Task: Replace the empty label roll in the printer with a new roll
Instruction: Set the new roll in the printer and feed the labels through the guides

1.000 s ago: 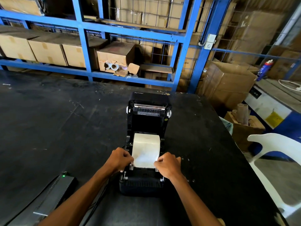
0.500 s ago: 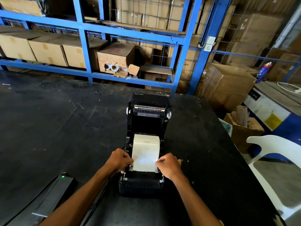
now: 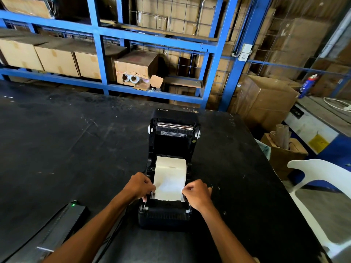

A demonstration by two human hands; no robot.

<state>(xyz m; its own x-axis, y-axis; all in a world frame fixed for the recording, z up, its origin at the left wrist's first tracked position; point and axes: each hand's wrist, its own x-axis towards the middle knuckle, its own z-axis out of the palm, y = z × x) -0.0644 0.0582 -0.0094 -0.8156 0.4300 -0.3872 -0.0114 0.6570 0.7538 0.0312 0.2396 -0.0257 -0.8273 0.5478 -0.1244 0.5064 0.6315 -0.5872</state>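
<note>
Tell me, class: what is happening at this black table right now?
A person is loading a label printer whose lid stands open. A new white label roll sits in the bay. The left hand and right hand each pinch a side edge of the paper's loose end, holding it over the front guides. The lid is not yet closed.

This is a warehouse or packing area. Across the upper part of the frame runs blue steel racking [image 3: 106, 31] with wire-mesh backing, its shelves loaded with plain cardboard cartons [image 3: 55, 61]. One torn carton [image 3: 136, 69] near the upper middle shows rolls of tape through a hole. At the right stands a big brown box [image 3: 266, 103] on the floor, and below it a smaller box holding cardboard tubes [image 3: 283, 137]. A wide, scuffed black worktable [image 3: 66, 149] fills the lower frame, and a white plastic chair [image 3: 322, 186] sits at lower right on bare concrete floor.
</note>
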